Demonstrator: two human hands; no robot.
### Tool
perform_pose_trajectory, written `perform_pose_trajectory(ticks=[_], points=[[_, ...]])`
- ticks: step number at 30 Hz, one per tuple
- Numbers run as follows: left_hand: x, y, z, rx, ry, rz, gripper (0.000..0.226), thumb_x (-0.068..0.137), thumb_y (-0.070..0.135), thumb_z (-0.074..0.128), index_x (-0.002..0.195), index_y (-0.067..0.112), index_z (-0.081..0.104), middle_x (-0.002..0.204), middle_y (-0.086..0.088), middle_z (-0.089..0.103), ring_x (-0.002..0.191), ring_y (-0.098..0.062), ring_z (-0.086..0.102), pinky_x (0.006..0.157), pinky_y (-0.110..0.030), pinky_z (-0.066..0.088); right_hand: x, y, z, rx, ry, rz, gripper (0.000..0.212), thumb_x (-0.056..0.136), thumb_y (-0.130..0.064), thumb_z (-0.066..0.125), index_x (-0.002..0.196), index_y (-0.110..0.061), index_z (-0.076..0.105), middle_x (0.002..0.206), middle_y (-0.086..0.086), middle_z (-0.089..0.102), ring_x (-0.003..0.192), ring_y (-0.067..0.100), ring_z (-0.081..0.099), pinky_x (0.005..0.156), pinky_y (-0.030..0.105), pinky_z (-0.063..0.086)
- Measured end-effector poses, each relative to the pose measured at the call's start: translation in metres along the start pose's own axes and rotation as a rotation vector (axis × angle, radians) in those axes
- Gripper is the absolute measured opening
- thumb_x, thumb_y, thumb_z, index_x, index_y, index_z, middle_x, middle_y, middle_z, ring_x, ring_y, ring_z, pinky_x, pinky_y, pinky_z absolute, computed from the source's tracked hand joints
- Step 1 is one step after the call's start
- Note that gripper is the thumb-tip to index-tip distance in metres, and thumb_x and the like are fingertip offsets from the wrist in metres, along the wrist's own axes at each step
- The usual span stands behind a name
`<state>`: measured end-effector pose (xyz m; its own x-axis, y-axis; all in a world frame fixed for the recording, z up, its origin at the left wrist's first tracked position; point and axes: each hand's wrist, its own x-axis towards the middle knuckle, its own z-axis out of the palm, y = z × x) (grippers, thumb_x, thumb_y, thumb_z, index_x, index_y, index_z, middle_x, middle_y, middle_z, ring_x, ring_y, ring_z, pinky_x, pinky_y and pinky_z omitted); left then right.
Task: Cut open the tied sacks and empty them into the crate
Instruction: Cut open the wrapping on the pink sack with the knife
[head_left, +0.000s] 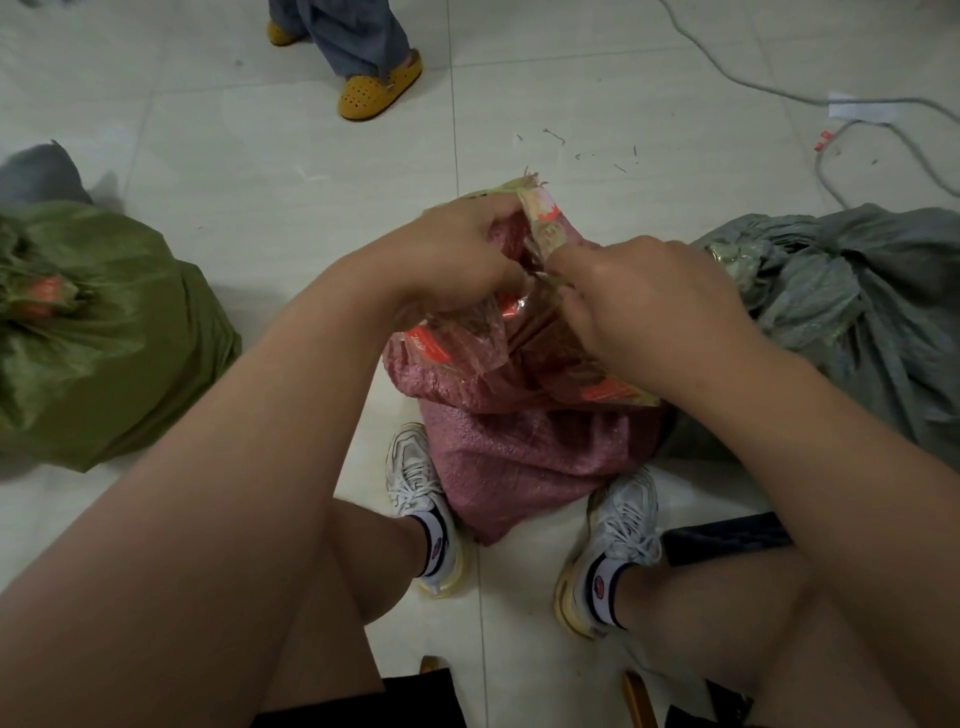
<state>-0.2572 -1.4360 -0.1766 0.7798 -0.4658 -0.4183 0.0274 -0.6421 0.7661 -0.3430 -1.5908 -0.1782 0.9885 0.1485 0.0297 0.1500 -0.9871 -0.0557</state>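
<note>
A pink woven sack (511, 457) stands on the floor between my feet, its neck wrapped in clear tape with red print (543, 218). My left hand (457, 260) grips the bunched neck from the left. My right hand (639, 301) pinches the tape and sack top from the right, close against the left hand. No cutting tool shows in either hand. A green tied sack (104, 338) lies at the left, with red tape on its knot. At the right sits a grey tied sack (857, 312). No crate is in view.
Another person's legs in yellow clogs (379, 88) stand at the far side of the tiled floor. A grey cable (779, 93) and a white label lie at the upper right. A dark flat object (727, 538) rests by my right shoe. Bits of fibre litter the floor.
</note>
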Motion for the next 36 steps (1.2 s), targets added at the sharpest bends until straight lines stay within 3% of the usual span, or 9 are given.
perform_pose_trajectory(ticks=[3,9,14,17,20,24,29,32,36], points=[[-0.001,0.001,-0.001,0.024,0.003,-0.003,0.053,0.085,0.007,0.066,0.127,0.038,0.059,0.106,0.002,0.069,0.094,-0.019,0.067,0.084,-0.040,0.059,0.000,0.001,0.000,-0.009,-0.019,-0.014,0.027,0.098,-0.023,0.046,0.124,-0.019,0.052,0.066,0.000,0.027,0.066,0.032,0.040,0.057,0.035,0.030],[-0.002,0.000,-0.005,0.081,0.069,-0.021,0.057,0.085,0.009,0.063,0.133,0.040,0.054,0.107,0.001,0.067,0.090,-0.017,0.066,0.080,-0.037,0.060,-0.005,0.007,-0.005,-0.032,0.008,-0.018,0.028,0.097,-0.027,0.045,0.121,-0.018,0.057,0.078,0.014,0.055,0.077,0.041,0.059,0.058,0.036,0.035],[-0.004,0.003,-0.003,0.044,0.036,-0.024,0.060,0.085,0.006,0.063,0.134,0.041,0.053,0.097,-0.001,0.070,0.088,-0.024,0.070,0.080,-0.047,0.059,0.001,0.004,0.004,0.002,-0.035,-0.020,0.027,0.096,-0.021,0.048,0.122,-0.018,0.054,0.064,0.003,0.033,0.068,0.038,0.052,0.055,0.035,0.033],[-0.004,0.000,-0.006,0.092,0.084,-0.038,0.063,0.085,0.008,0.061,0.137,0.043,0.050,0.100,0.002,0.067,0.087,-0.017,0.065,0.083,-0.042,0.059,-0.001,0.010,0.001,-0.010,-0.021,-0.029,0.025,0.097,-0.023,0.045,0.120,-0.019,0.055,0.077,0.012,0.055,0.074,0.038,0.057,0.056,0.034,0.036],[-0.003,0.000,-0.008,0.103,0.115,-0.061,0.065,0.088,0.010,0.059,0.141,0.043,0.044,0.106,0.003,0.062,0.085,-0.010,0.058,0.080,-0.031,0.055,-0.007,0.017,-0.009,0.026,0.004,-0.009,0.024,0.097,-0.027,0.045,0.120,-0.026,0.053,0.080,0.013,0.059,0.075,0.038,0.058,0.056,0.035,0.038],[-0.003,0.002,-0.007,0.133,0.144,-0.059,0.062,0.089,0.009,0.055,0.142,0.038,0.043,0.091,0.010,0.054,0.077,-0.005,0.052,0.068,-0.022,0.049,-0.015,0.020,-0.017,0.025,-0.058,0.005,0.019,0.097,-0.027,0.045,0.111,-0.021,0.056,0.075,0.010,0.057,0.072,0.035,0.056,0.058,0.037,0.044],[-0.007,0.006,-0.005,0.151,0.178,-0.066,0.031,0.091,0.020,0.051,0.118,0.026,0.063,0.099,0.002,0.062,0.092,-0.020,0.059,0.082,-0.031,0.052,-0.015,0.024,-0.028,0.229,-0.074,0.115,0.020,0.098,-0.031,0.047,0.105,-0.018,0.061,0.076,0.005,0.060,0.069,0.026,0.054,0.060,0.036,0.045],[-0.008,0.006,-0.005,0.137,0.191,-0.117,0.024,0.091,0.024,0.050,0.070,0.014,0.053,0.069,-0.001,0.049,0.067,-0.018,0.045,0.060,-0.027,0.036,-0.012,0.027,-0.018,0.312,-0.248,0.246,0.025,0.102,-0.037,0.042,0.098,-0.015,0.053,0.078,0.006,0.058,0.068,0.021,0.053,0.056,0.033,0.039],[-0.006,0.007,-0.005,0.110,0.145,-0.175,0.026,0.088,0.034,0.056,0.070,0.014,0.052,0.071,-0.007,0.044,0.068,-0.018,0.043,0.064,-0.033,0.034,-0.011,0.027,0.000,0.469,-0.356,0.340,0.030,0.105,-0.040,0.033,0.103,-0.010,0.039,0.077,0.007,0.051,0.063,0.018,0.050,0.049,0.032,0.030]])
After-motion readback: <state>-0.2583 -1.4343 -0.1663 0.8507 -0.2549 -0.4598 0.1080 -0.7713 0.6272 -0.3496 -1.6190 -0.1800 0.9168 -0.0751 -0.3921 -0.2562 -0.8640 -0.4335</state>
